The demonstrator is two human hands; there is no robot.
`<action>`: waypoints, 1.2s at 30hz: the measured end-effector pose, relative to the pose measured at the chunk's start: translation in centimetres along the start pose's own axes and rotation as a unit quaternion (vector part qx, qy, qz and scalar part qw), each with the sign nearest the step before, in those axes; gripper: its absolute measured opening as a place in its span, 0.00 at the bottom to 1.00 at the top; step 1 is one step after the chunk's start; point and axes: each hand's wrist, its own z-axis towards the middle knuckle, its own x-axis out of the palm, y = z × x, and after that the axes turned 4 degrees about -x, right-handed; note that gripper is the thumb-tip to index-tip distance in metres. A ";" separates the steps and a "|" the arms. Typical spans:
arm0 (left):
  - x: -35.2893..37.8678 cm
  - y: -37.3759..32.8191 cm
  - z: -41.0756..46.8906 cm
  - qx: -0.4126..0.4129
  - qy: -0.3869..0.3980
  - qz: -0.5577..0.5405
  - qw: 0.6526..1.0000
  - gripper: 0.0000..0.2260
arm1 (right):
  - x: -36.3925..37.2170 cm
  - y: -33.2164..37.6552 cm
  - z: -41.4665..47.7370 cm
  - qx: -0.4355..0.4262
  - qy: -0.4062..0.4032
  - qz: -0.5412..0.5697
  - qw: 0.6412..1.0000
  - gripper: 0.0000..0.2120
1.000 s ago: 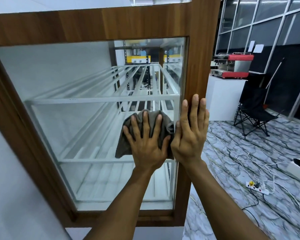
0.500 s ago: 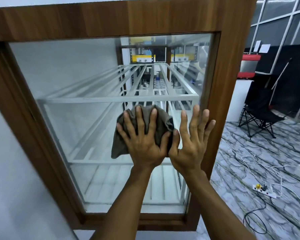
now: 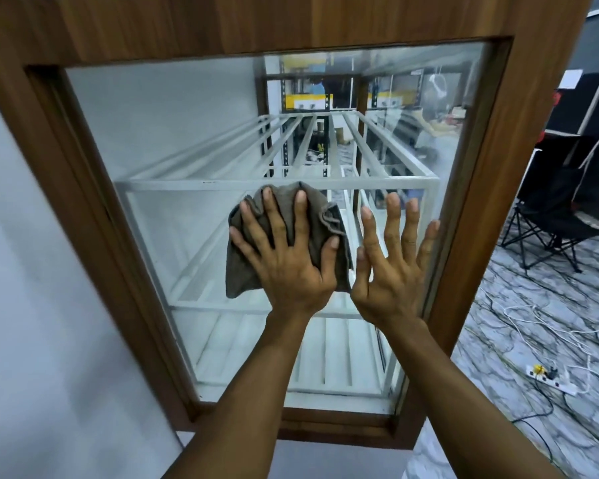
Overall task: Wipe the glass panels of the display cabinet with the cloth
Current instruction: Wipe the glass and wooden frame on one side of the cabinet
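A glass panel (image 3: 173,140) set in a brown wooden frame (image 3: 291,22) fills the view, with white metal racks (image 3: 277,183) behind it. My left hand (image 3: 287,257) presses a grey cloth (image 3: 237,271) flat against the middle of the glass, fingers spread. Just right of it, my right hand (image 3: 391,267) lies open on the glass with fingers spread, close to the frame's right post. The cloth's right edge sits between the two hands.
A white wall (image 3: 32,305) runs along the left of the cabinet. To the right, the marbled floor (image 3: 533,333) carries loose cables and a white power strip (image 3: 552,375). A black folding chair (image 3: 554,216) stands further back.
My view has shifted right and closer, so the panel fills more of the frame. My right hand moved off the wooden post onto the glass. The left hand keeps pressing the cloth.
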 end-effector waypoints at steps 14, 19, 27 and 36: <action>-0.5 3.0 -1.7 0.015 0.022 0.009 1.000 0.33 | 0.8 2.6 0.2 0.061 -0.009 0.020 0.998 0.26; -0.6 2.4 -3.8 -0.017 0.051 0.010 0.999 0.33 | 1.6 3.4 -0.5 0.038 -0.002 0.032 0.999 0.27; -1.3 8.2 -1.5 -0.005 0.005 0.015 1.000 0.33 | 2.2 3.3 -0.7 0.042 -0.017 0.019 0.999 0.29; -2.3 10.7 0.1 0.158 0.034 0.068 0.985 0.35 | 2.7 5.5 -1.9 0.002 0.012 0.066 0.998 0.30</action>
